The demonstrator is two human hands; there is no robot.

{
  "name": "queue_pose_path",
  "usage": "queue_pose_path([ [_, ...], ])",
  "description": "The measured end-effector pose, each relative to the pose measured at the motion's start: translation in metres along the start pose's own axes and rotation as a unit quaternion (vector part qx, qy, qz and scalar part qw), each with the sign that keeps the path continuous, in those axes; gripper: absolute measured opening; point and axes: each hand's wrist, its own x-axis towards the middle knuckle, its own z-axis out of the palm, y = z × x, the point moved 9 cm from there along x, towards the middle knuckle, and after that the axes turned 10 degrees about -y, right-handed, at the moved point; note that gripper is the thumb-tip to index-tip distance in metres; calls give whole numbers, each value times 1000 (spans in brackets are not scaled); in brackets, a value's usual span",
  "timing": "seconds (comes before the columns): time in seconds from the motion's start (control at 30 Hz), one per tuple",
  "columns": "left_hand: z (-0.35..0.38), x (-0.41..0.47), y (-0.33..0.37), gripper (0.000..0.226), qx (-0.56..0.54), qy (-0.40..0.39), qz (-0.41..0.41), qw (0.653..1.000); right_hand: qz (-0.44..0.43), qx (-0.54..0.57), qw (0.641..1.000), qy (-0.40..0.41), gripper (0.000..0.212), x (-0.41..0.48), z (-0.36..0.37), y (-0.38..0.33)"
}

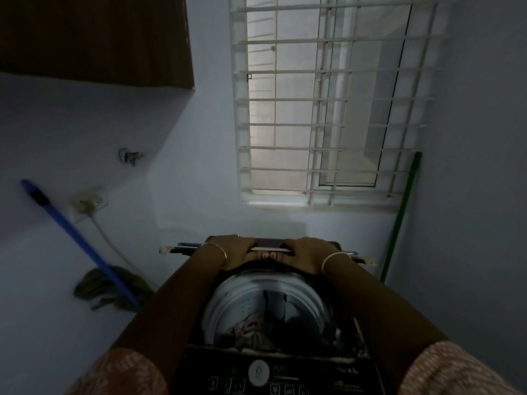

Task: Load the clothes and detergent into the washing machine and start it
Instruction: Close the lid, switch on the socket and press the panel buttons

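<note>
A top-loading washing machine stands below me with its steel drum (228, 306) exposed. Crumpled clothes (256, 329) lie at the bottom of the drum. The folded lid (271, 243) stands raised at the back of the machine. My left hand (233, 250) and my right hand (306, 253) both grip the lid's top edge, fingers curled over it and thumbs underneath. The dark control panel (273, 374) with a round white button runs along the near edge. No detergent container is visible.
A blue mop handle (74, 238) leans on the left wall with its cloth head on the floor. A wall socket with a plugged cord (88, 203) and a tap (129, 156) sit on that wall. A green pole (402, 215) leans right of the barred window (328, 104).
</note>
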Motion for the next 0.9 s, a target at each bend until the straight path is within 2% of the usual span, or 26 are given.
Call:
queue_pose_path([
  [0.1, 29, -7, 3, 73, 4, -1, 7, 1000, 18, 59, 996, -66, 76, -9, 31, 2],
  [0.2, 60, -6, 9, 97, 2, -35, 17, 999, 56, 147, 982, -103, 80, -7, 57, 7],
  [0.27, 83, -5, 12, 96, 23, -51, 23, 998, 79, 171, 975, -116, 81, 1, 76, 9],
  [0.4, 131, -5, 13, 103, 8, -73, 18, 997, 84, 166, 971, -154, 68, 18, 129, 12],
  [0.5, 154, 2, 11, 110, -47, -67, 5, 997, 77, 164, 970, -162, 61, 26, 162, 16],
  [0.73, 177, 10, 9, 73, -18, -18, -38, 999, 79, 163, 976, -119, 49, 26, 191, 18],
  [0.9, 185, 6, 8, 61, -41, 53, -106, 992, 100, 106, 989, 4, 43, 21, 191, 17],
])
